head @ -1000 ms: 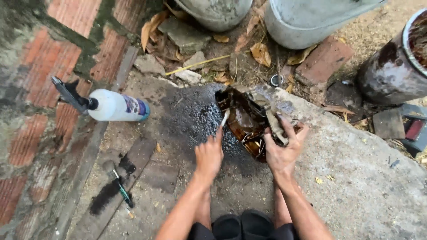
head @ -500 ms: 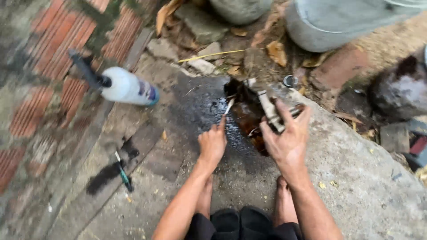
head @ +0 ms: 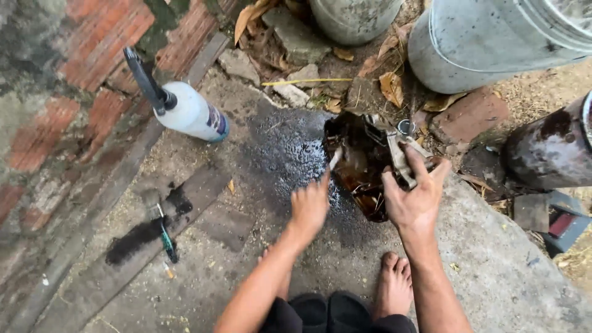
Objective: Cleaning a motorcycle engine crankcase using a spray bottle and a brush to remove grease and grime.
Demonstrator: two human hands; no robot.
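A dirty, oil-stained metal engine cover (head: 361,169) lies tilted on the wet concrete, its brown inside facing me. My right hand (head: 414,198) grips its right edge, fingers curled over a grey metal part. My left hand (head: 310,206) holds a small brush (head: 334,159) with a pale handle, its tip at the cover's left rim. A dark wet patch (head: 283,154) spreads over the ground to the left of the cover.
A white spray bottle with a black trigger (head: 179,106) lies at the left. A second small brush (head: 161,231) rests on a dark stain. Grey buckets (head: 475,49), a rusty drum (head: 549,148), bricks and dry leaves crowd the far side. My bare feet (head: 391,287) are below.
The view has shifted, so everything sits lower and further right in frame. My left hand keeps moving the brush at the cover's left rim; my right hand still holds the cover.
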